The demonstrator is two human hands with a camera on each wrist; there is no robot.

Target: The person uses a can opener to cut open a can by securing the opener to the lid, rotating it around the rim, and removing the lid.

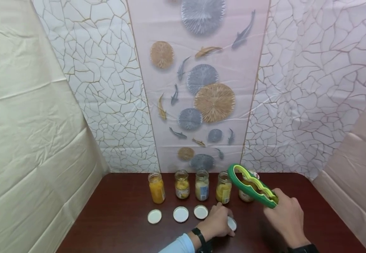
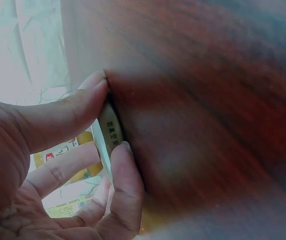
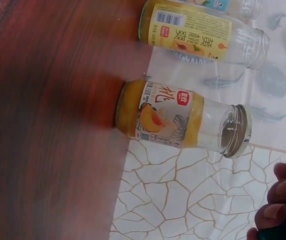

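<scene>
My left hand (image 1: 215,220) pinches a white-faced jar lid (image 1: 232,224) by its rim, low at the dark red tabletop. In the left wrist view, thumb and fingers (image 2: 128,187) stand on either side of this lid (image 2: 111,127), whose printed edge shows. My right hand (image 1: 286,217) grips one end of a green jar opener (image 1: 252,186) with a wavy lime inner edge, held up over the table. Partly hidden behind it stands a peach jar (image 1: 246,196); the right wrist view shows this jar (image 3: 165,115) with its lid (image 3: 245,131) on.
Lidless jars stand in a row at the back: an orange one (image 1: 157,188), a yellow one (image 1: 182,185), a pale one (image 1: 202,186) and another yellow one (image 1: 223,189). Before them lie three lids, white side up: left (image 1: 154,216), middle (image 1: 181,214), right (image 1: 200,212). A patterned cloth (image 1: 176,105) hangs behind.
</scene>
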